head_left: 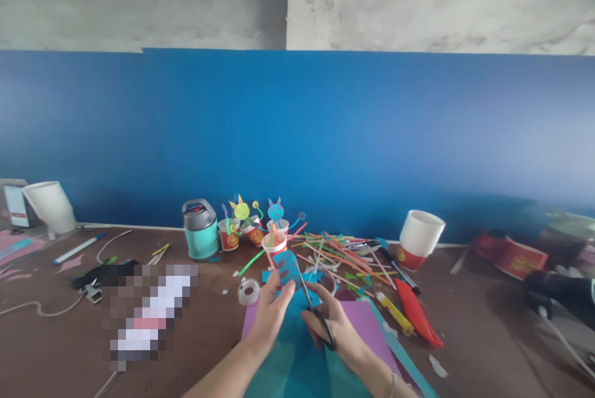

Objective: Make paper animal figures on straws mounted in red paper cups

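My left hand (273, 306) pinches a small piece of blue paper (285, 266) with dark drawn lines on it. In my right hand (335, 322) is a pair of scissors (321, 321) with black handles, its blades at the right edge of the blue paper. Both hands are above teal paper (297, 361) and purple paper (367, 323) on the table. Just beyond them stands a paper cup (268, 248) with a green and a red straw sticking out. A tape roll (248, 292) lies left of my left hand.
Cup figures with a yellow face (241, 211) and a blue face (276, 212) stand behind, beside a teal flask (201, 238). Loose straws (344, 255), a red pouch-like object (416, 314) and a yellow tube (394, 313) lie right. Stacked white cups (421, 235) stand farther right.
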The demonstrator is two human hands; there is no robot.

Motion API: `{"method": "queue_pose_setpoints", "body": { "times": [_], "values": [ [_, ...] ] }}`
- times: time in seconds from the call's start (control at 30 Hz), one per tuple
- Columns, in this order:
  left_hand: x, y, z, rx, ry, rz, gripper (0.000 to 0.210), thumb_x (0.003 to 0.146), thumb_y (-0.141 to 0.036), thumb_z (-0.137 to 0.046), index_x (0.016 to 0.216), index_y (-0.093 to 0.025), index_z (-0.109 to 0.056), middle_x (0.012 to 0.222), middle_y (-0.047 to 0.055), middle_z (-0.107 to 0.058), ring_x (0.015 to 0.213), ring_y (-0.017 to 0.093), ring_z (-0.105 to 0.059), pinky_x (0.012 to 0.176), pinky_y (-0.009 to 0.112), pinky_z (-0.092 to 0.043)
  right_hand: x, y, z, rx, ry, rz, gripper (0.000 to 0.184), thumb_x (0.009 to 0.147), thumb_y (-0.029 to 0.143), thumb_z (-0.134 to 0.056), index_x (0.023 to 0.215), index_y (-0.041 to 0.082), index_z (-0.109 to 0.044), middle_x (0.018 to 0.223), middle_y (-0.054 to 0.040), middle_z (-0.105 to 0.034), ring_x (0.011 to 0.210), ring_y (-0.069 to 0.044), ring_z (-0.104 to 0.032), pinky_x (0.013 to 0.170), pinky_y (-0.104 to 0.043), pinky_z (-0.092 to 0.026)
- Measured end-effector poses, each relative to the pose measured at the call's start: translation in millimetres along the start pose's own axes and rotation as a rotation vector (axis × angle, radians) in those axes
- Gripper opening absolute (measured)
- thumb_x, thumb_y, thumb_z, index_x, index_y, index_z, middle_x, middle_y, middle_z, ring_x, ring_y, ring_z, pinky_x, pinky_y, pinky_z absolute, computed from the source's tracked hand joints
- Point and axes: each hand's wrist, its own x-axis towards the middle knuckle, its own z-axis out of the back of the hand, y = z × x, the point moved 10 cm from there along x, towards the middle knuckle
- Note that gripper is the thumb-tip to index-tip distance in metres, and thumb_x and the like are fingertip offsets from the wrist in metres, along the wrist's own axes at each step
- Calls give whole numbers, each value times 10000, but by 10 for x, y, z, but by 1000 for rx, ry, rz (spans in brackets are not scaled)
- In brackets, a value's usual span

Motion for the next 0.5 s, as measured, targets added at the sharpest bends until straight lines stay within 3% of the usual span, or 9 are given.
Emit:
{"method": "queue_pose_setpoints", "body": {
  "times": [0.27, 0.5],
  "values": [
    [-13, -70, -68, 2, 75, -102, 295, 822, -377, -580, 1053, -219, -675, 1174, 45, -664, 1111, 242, -564, 977, 330, -414, -10, -14, 0, 20, 2, -22, 625, 706, 473, -713, 1187, 139, -493, 448, 70, -550, 388, -85, -444, 401, -179, -299],
    [-9, 25, -86, -44, 79, -51, 361, 823, -419, -575, 1115, -216, -639, 1088, 46, -697, 1021, 240, -602, 871, 323, -473, -10, -36, -3, 29, -17, -45, 649, 676, 478, -739, 1179, 149, -495, 444, 83, -528, 391, -88, -461, 402, -182, -302]
  ]
}}
